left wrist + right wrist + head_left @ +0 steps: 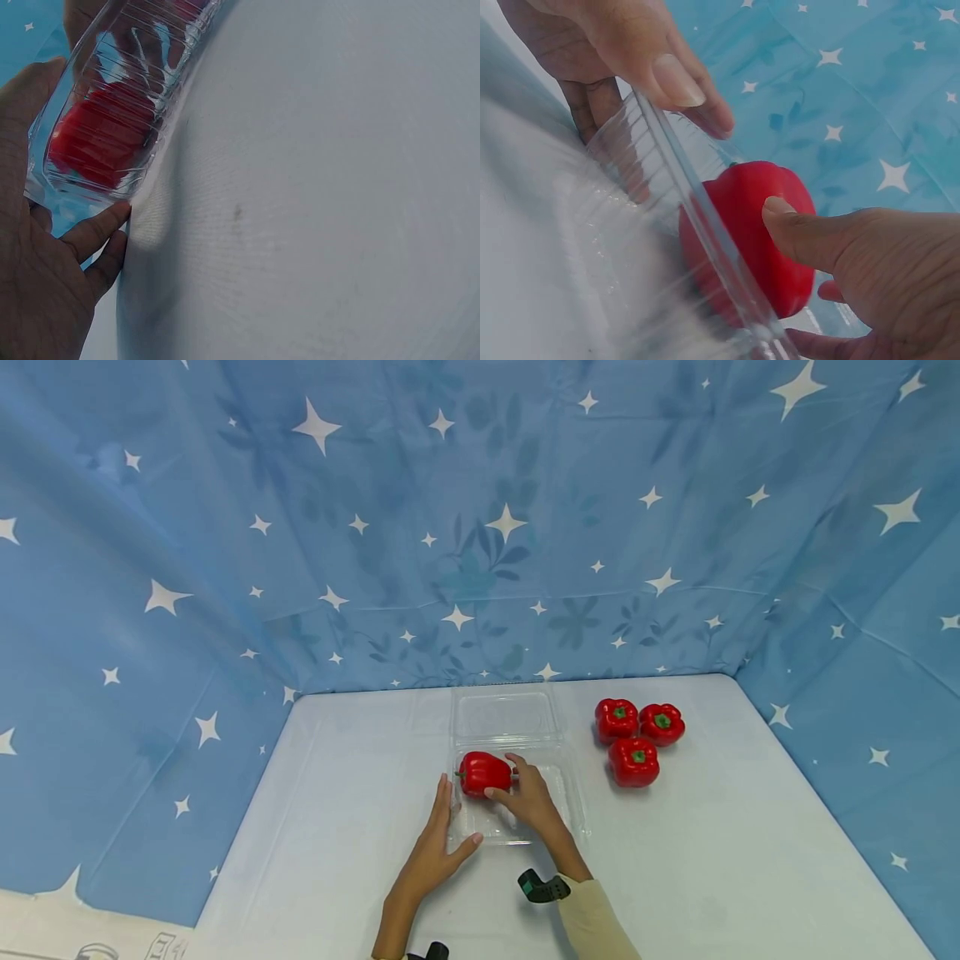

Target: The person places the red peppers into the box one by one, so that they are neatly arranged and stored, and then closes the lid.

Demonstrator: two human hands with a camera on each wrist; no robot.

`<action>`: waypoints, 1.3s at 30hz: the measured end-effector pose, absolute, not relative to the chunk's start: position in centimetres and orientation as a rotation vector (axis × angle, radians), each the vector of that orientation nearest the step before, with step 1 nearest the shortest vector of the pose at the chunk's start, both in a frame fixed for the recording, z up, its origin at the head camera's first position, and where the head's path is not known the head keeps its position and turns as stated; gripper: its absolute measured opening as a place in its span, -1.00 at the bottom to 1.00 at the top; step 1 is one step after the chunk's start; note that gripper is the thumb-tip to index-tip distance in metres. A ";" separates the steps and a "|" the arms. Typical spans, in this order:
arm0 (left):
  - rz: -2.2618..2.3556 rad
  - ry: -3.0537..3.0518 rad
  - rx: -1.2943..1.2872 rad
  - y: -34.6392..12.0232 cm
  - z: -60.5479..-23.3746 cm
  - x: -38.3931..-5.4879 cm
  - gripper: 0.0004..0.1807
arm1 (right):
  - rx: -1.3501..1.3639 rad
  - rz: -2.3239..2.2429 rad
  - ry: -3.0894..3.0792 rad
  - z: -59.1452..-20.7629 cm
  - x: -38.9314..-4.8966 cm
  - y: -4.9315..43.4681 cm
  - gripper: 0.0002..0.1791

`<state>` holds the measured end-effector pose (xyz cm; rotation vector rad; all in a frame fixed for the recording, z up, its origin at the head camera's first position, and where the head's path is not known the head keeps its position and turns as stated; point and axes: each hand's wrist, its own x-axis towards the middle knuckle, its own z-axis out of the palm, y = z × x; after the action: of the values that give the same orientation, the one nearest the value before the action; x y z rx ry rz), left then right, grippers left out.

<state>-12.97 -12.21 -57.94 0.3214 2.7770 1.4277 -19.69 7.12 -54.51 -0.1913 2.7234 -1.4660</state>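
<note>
A clear plastic clamshell container [561,802] lies on the white table with its lid [504,714] folded back toward the far edge. Inside its base, at the far left, a red bell pepper [484,774] lies on its side, the green stem pointing left. My right hand [534,800] holds this pepper, thumb on its near side and fingers on its right. Along the container's left wall rest the straight fingers of my left hand [431,858], thumb spread by the near left corner. In the right wrist view the right thumb [810,236] presses the pepper's skin [742,199].
Right of the container, three more red bell peppers stand close together: one far left [617,720], one far right [662,723] and one nearer [633,762]. A blue star-patterned curtain [480,568] hangs behind and beside the white table [735,843].
</note>
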 end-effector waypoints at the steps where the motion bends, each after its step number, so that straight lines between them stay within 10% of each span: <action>1: 1.430 2.776 0.324 -12.2 -57.9 -13.0 0.07 | -0.179 -1.457 2.729 -54.4 -19.6 7.2 -0.18; 20: 1.419 2.759 0.307 -12.2 -58.0 -12.9 0.08 | 0.016 -1.600 3.238 -50.4 -19.2 14.1 -0.57; 39: 1.410 2.758 0.309 -12.2 -57.8 -13.1 0.09 | 0.930 -1.576 3.128 -53.1 -19.2 19.8 0.08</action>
<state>-13.05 -12.19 -57.84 0.3094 2.7582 1.4097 -19.17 19.79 -53.11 0.9300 3.1275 -1.5759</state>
